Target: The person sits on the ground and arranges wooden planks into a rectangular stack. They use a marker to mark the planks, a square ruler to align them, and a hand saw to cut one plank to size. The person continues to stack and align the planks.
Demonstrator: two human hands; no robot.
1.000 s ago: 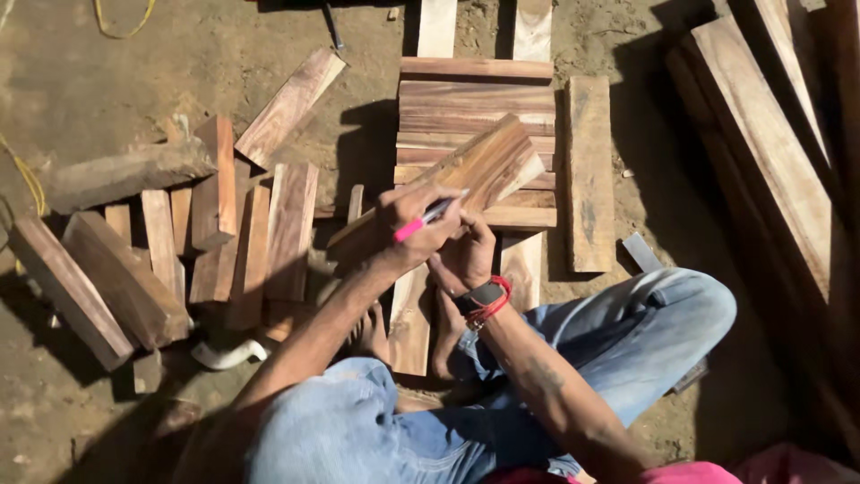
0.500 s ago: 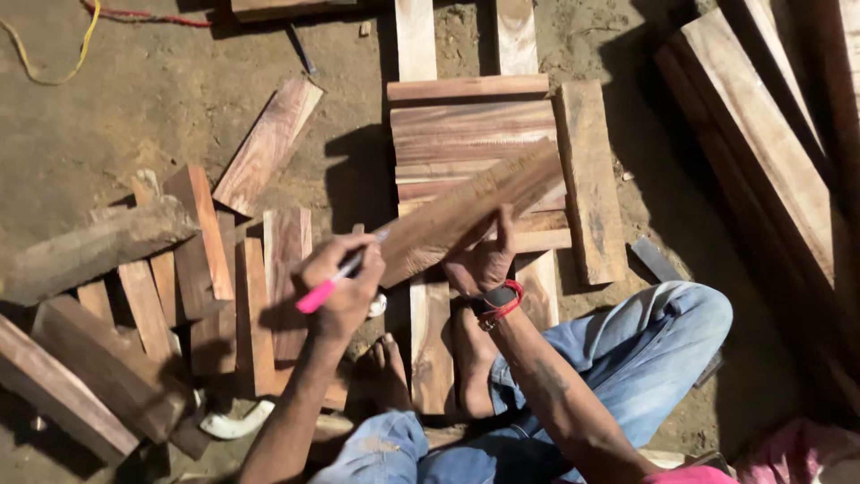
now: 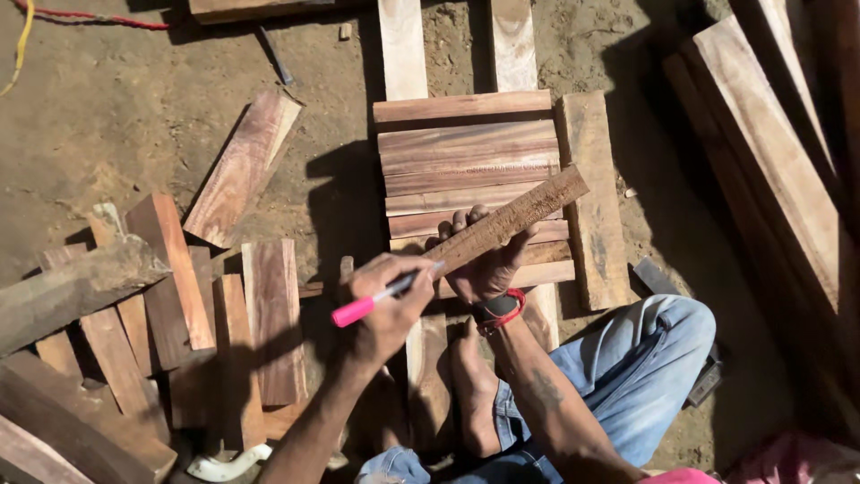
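My left hand (image 3: 387, 315) grips a marker (image 3: 369, 303) with a pink cap end and a dark tip, and the tip touches the near end of a narrow wooden strip (image 3: 528, 211). My right hand (image 3: 489, 269), with a red and black wristband, holds that strip from below. The strip slants up to the right over a row of flat reddish planks (image 3: 466, 143). I sit on the ground with a bare foot (image 3: 472, 387) under my hands and a jeans-clad knee (image 3: 647, 358) at the right.
Several short wooden offcuts (image 3: 269, 314) lie scattered at the left on the dirt floor. One board (image 3: 242, 166) lies alone further up. Long planks (image 3: 770, 170) lean along the right side. A thick block (image 3: 593, 197) lies beside the plank row. A red cable (image 3: 90, 16) runs at top left.
My left hand swung out to the left with the marker, then came back to the near end of the strip. My right hand has tilted the strip flatter and kept hold of it.
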